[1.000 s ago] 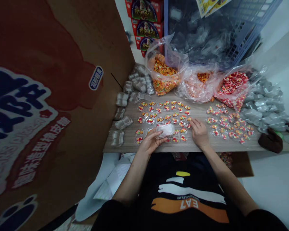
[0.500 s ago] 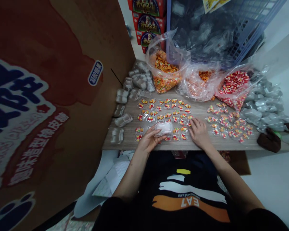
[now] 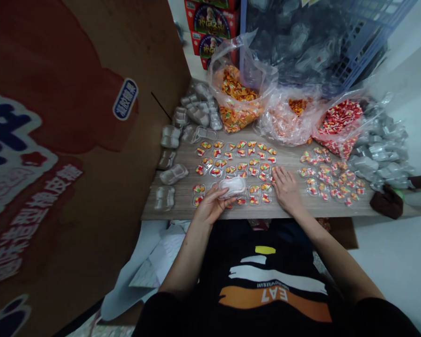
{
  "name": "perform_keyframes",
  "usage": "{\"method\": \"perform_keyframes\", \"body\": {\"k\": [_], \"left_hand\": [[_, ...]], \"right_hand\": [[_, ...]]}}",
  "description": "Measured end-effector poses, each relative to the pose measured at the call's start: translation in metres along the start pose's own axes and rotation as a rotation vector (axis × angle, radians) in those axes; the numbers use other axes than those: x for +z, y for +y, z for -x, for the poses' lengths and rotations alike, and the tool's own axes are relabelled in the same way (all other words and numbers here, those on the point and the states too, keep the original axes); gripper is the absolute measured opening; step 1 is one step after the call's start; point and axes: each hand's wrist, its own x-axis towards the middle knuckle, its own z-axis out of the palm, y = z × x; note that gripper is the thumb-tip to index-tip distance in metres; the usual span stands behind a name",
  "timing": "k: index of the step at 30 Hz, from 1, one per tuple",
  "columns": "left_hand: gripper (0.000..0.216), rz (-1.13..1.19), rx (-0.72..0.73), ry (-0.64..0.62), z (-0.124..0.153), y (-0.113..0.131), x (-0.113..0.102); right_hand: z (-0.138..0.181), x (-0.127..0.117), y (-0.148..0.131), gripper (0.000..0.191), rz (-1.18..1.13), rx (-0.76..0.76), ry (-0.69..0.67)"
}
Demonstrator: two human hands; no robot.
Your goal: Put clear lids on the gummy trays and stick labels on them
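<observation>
A left hand [image 3: 212,201] pinches a clear tray [image 3: 232,187] over the table's [image 3: 182,208] near side. The right hand [image 3: 286,189], fingers loosely spread, lies right of filled trays [image 3: 254,188]. Far side: candy bags [image 3: 239,114].

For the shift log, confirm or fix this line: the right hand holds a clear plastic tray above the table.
Wrong hand: the head view shows the left hand holding the clear plastic tray above the table.

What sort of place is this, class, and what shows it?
Probably a small packing workspace: a bag of orange pieces, a heap of clear plastic containers, and rows of filled containers on the table.
</observation>
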Motion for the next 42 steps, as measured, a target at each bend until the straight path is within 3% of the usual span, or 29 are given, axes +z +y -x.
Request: {"method": "perform_keyframes", "body": {"k": [12,22,31,42], "left_hand": [[0.046,0.007,0.013,-0.006,-0.001,0.003,0.006],[0.05,-0.01,0.031,-0.063,0.0,0.002,0.012],[0.032,-0.009,0.055,-0.081,-0.001,-0.002,0.017],[0.032,-0.037,0.068,-0.098,0.0,0.002,0.021]], "right_hand": [[0.037,-0.017,0.025,0.049,0.089,-0.025,-0.001],[0.039,0.002,0.018,0.068,0.032,0.045,-0.029],[0.038,-0.001,0.017,0.074,0.013,0.036,-0.07],[0.035,-0.002,0.012,0.076,0.029,0.002,-0.097]]}}
